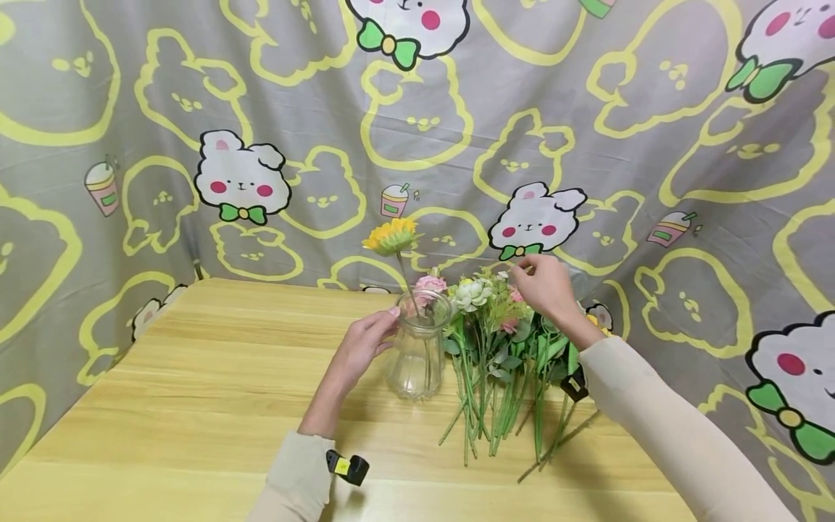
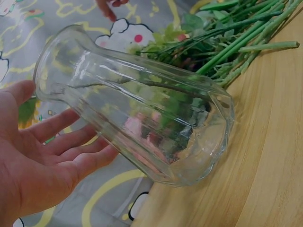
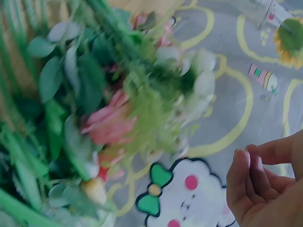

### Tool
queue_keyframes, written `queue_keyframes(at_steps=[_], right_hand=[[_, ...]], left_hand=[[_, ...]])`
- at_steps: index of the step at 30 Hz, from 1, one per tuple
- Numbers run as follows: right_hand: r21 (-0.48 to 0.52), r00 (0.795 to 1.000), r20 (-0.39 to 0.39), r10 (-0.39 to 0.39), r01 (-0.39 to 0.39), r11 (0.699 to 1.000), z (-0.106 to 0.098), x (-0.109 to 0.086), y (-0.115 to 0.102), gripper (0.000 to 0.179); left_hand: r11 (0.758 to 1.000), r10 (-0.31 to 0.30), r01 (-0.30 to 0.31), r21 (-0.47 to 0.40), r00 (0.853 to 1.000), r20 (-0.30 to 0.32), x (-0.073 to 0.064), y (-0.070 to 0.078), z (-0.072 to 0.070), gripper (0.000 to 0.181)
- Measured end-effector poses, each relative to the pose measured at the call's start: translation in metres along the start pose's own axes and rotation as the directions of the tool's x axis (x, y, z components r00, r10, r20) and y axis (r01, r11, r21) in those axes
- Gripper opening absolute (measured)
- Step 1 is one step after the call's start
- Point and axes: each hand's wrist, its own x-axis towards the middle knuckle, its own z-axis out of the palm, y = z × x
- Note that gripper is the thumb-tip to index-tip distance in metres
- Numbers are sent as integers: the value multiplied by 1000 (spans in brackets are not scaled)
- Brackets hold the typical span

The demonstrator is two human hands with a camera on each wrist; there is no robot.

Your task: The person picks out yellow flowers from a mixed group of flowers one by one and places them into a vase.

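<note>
A clear glass vase (image 1: pixel 414 366) stands upright on the wooden table, holding one yellow flower (image 1: pixel 390 236) whose stem leans left over the rim. My left hand (image 1: pixel 362 346) touches the vase's neck from the left. In the left wrist view, the left fingers (image 2: pixel 71 142) are spread and extended along the glass. To the right of the vase lies a heap of artificial flowers (image 1: pixel 473 294) with white and pink heads and green stems. Above the heap's far side is my right hand (image 1: pixel 546 287), its fingers loosely bent and thumb near the index fingertip. Nothing shows between them.
The stems (image 1: pixel 505 417) point toward the near side of the table (image 1: pixel 215 384). Behind the table hangs a grey patterned curtain (image 1: pixel 313 87) with bear and rabbit drawings. A pink flower (image 1: pixel 430 284) shows just behind the vase rim.
</note>
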Motion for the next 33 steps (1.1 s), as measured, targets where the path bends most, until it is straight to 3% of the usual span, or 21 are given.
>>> queue_keyframes(at_steps=[11,17,20,23,26,33], right_hand=[[-116,997,0,80,-79,990,-12,-11,45,34],[-132,984,96,149,-136,982,-12,-21,67,36],[-162,981,121,152,-131,978,-9,-26,81,29],[-212,977,155,148,-113,971,-6,-29,96,35],[-261,963,205,173,-116,958,-3,-31,113,44],[-342,920,276,279,-177,923,6,-40,146,38]], left_hand=[[1000,0,0,0,1000,-1,0,2,-2,62],[1000,0,0,3,1000,3,0,3,-2,64],[1000,-2,2,7,1000,3,-1,2,-2,64],[1000,-4,4,13,1000,3,-1,1,-2,64],[1000,-4,4,13,1000,-2,-1,0,-2,64],[1000,-4,4,12,1000,1,-1,0,-2,65]])
